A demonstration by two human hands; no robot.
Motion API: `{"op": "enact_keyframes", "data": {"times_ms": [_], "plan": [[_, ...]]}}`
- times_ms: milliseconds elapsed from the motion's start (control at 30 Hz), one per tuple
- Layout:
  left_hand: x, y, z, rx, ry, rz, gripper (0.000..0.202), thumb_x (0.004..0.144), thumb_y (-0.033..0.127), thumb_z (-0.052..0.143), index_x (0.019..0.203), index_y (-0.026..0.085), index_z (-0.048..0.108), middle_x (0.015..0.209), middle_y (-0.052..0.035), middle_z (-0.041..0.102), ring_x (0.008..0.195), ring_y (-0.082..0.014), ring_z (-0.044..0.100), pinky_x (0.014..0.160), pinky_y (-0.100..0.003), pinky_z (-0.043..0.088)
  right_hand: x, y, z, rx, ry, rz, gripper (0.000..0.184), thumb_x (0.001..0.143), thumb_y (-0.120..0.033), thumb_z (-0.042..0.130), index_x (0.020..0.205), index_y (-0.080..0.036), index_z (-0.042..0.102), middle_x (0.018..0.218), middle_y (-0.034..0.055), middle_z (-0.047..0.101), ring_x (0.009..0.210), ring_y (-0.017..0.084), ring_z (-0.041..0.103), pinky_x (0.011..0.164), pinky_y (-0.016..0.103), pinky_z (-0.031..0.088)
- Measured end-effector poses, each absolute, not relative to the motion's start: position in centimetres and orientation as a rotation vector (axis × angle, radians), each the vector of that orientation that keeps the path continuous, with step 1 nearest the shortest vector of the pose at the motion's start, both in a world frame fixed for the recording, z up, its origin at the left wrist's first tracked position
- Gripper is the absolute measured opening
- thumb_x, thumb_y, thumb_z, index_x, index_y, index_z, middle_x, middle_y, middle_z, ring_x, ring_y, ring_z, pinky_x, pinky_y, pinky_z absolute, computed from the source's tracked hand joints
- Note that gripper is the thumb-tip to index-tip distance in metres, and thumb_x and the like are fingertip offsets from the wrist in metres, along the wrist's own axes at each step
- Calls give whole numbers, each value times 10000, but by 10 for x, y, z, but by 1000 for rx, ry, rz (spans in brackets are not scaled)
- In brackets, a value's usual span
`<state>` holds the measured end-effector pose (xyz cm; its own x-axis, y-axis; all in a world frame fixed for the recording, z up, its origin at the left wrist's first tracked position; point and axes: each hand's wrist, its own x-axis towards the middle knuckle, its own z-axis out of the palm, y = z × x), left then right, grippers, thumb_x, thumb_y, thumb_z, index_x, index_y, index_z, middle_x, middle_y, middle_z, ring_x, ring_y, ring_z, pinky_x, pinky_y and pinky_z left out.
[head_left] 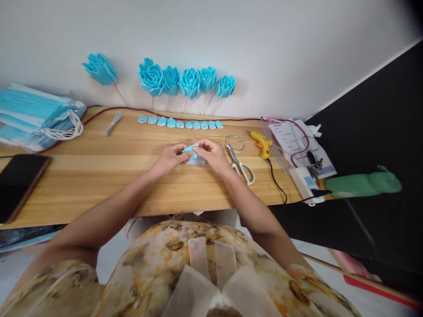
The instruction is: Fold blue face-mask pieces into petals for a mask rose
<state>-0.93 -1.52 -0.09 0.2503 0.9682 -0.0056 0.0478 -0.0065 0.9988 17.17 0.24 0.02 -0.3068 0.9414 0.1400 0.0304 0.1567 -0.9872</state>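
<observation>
Between my two hands is a small folded piece of light blue fabric (190, 149), held just above the wooden table. My left hand (171, 157) pinches its left side, with the fingers closed. On the other side, my right hand (211, 154) grips the piece between thumb and fingers. Below them lies a pale blue-white flat piece (197, 162), partly hidden by the hands. A row of several small folded blue pieces (171, 122) lies further back. White-handled scissors (243, 169) rest to the right of my right hand.
Blue flowers on sticks (152, 78) lean against the wall. At left are a bag of face masks (36, 114), a phone (23, 185) and a bundle of thin strips (113, 123). At right are a yellow glue gun (262, 144), papers (291, 141), a power strip (306, 185) and a green bottle (360, 185).
</observation>
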Motion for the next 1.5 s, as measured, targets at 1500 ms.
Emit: {"op": "enact_keyframes", "data": {"times_ms": [1500], "plan": [[-10, -16, -3, 1252, 987, 1158, 299, 771, 426, 751, 697, 164, 629, 598, 15, 617, 538, -86, 534, 565, -226, 451, 175, 1, 0, -1017, -1663, 1189, 399, 951, -487, 518, 1199, -220, 683, 925, 38, 722, 824, 155, 651, 734, 287, 540]]}}
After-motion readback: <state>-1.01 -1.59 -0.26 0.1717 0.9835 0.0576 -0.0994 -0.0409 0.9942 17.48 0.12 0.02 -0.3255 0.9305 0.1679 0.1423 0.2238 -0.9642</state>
